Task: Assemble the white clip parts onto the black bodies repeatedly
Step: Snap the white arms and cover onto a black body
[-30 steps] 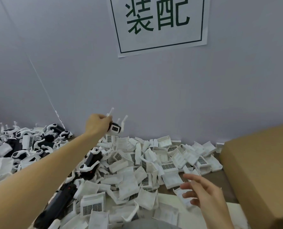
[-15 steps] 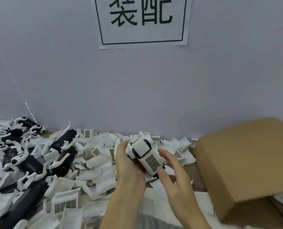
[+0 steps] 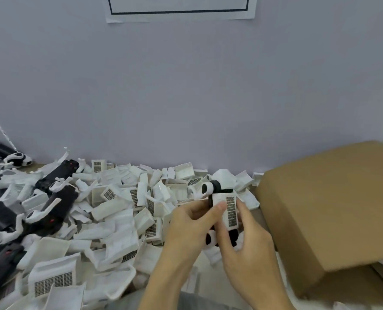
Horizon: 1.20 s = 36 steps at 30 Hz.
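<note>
Both my hands hold one black body [image 3: 215, 193] upright at the centre, above the table's front. My left hand [image 3: 192, 222] grips its left side, thumb pressed on the front. My right hand [image 3: 246, 242] grips it from the right and below. A white clip part [image 3: 230, 209] with a dark grille strip sits on the body's front, between my thumbs. The body's lower end is partly hidden by my fingers.
A heap of loose white clip parts [image 3: 119, 211] covers the table from the left to the centre. Black bodies with white arms [image 3: 58, 202] lie at the left. A brown cardboard box [image 3: 333, 211] stands at the right. A grey wall [image 3: 186, 97] rises behind.
My left hand came back from the far pile with the body, and my right hand joined it. The body now stands more upright, with the white part turned toward me.
</note>
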Each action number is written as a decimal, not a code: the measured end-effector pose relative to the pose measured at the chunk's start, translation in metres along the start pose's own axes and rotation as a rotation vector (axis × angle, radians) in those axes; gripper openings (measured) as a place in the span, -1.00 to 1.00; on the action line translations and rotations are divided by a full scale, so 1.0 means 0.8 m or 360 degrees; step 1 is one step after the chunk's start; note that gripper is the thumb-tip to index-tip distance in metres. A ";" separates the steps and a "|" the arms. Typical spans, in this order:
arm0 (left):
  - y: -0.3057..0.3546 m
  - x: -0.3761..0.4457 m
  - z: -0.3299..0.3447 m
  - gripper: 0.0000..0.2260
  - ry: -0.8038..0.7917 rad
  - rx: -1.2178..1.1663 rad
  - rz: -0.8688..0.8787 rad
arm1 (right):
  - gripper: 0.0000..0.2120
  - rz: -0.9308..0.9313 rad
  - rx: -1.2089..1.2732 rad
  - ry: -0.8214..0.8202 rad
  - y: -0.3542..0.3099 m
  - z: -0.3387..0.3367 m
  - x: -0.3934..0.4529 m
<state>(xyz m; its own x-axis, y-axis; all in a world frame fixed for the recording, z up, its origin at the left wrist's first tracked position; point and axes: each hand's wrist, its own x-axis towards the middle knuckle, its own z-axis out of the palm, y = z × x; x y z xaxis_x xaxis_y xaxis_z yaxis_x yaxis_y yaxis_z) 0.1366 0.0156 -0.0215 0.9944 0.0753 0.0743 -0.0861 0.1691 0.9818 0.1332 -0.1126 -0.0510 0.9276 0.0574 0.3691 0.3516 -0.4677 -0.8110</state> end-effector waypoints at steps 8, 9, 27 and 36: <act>-0.021 0.011 0.009 -0.74 0.0336 -0.0350 -0.0243 | -0.19 0.0033 -0.0147 -0.0096 -0.008 0.015 -0.003; -0.022 0.011 0.009 -0.74 0.0325 -0.0392 -0.0263 | -0.18 0.0041 -0.0169 -0.0082 -0.010 0.018 -0.004; -0.025 0.005 0.022 -0.87 0.0156 -0.0384 0.0128 | -0.53 -0.0013 0.0112 0.0068 -0.003 0.016 0.006; -0.026 0.001 0.024 -0.82 0.0218 0.0078 0.0394 | -0.45 0.0057 0.0623 -0.0185 0.008 -0.015 0.024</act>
<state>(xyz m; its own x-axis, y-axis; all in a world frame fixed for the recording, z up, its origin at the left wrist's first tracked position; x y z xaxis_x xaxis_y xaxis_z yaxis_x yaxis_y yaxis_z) 0.1403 -0.0065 -0.0385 0.9256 0.2412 0.2917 -0.3188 0.0817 0.9443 0.1514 -0.1248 -0.0438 0.9404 0.1568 0.3018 0.3193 -0.1013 -0.9422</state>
